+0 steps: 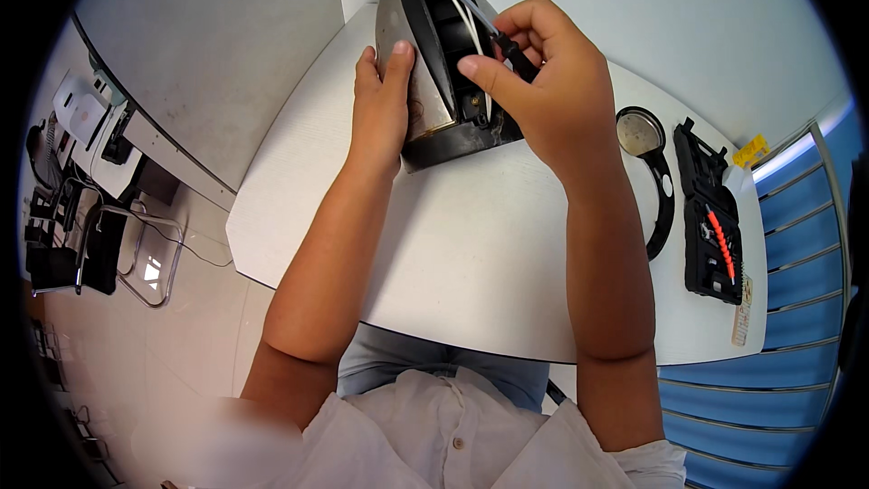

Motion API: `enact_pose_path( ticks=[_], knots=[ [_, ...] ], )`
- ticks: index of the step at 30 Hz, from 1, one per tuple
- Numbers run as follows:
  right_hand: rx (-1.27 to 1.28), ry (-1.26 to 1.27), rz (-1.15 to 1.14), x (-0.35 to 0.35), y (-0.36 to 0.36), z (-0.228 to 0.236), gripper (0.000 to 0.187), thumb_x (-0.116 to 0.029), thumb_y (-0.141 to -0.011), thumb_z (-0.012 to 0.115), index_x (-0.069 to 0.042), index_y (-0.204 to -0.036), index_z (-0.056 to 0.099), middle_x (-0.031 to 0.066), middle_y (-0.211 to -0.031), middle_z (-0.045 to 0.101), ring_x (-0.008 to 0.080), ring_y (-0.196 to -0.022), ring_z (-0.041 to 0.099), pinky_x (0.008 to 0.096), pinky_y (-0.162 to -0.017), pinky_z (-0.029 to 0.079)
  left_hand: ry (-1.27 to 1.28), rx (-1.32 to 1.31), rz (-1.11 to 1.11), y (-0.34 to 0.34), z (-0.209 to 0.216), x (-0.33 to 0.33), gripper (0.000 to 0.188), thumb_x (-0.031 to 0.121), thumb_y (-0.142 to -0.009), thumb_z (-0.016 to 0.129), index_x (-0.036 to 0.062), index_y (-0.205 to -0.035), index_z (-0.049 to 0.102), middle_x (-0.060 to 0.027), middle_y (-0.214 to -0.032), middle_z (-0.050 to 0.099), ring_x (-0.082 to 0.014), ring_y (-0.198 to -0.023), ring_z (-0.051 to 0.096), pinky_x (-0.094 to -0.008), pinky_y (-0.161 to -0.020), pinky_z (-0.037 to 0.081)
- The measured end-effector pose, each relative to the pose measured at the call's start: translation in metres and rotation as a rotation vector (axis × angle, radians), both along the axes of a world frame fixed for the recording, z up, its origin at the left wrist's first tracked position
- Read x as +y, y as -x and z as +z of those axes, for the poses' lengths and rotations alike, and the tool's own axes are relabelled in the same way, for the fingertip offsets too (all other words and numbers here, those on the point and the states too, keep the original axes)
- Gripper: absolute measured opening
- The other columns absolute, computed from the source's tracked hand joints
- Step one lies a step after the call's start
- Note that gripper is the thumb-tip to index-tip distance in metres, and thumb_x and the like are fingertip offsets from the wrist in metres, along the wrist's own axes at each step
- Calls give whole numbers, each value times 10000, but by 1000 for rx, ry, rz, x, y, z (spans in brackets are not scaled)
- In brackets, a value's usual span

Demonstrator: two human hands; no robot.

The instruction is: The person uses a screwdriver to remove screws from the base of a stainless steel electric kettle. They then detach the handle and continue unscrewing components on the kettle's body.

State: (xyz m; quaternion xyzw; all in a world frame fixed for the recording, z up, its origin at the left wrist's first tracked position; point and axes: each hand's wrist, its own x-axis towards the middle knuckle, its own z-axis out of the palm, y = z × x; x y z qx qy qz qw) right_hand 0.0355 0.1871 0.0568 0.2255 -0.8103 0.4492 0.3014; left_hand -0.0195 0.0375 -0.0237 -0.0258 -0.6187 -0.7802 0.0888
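On the table, a steel-and-black electric kettle (391,18) stands tilted with its long black handle housing opened. White wires (464,9) run along the inside of that housing. My left hand (382,104) holds the kettle's steel side, the thumb laid against the metal. My right hand (570,91) grips a screwdriver (516,56) by its black handle. The metal shaft points up and left across the opened housing, near the wires. Whether the screwdriver's tip touches anything, I cannot tell.
A black curved part with a round metal disc (640,132) lies right of my right forearm. Beyond it sits an opened black tool case (692,258) with an orange tool (721,243). A small yellow item (750,151) is by the far right edge. Metal rails (801,226) border that side.
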Motion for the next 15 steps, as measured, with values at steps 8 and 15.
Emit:
enact_pose_path(
  ticks=[8,15],
  knots=[
    [-223,39,60,9,-8,15,165,-38,-768,654,-12,-906,568,-16,-726,569,52,-708,492,207,-638,419,37,62,43,-1,-1,2,868,503,-903,539,-88,-1440,198,-261,-1454,305,-314,-1327,373,-347,-1070,333],
    [-379,-66,163,31,-17,27,204,-36,-759,655,-44,-904,511,-51,-690,472,37,-658,384,194,-607,356,147,95,67,-8,-1,8,830,467,-895,560,-63,-1441,229,-252,-1458,294,-336,-1343,340,-373,-1094,304]
  ],
)
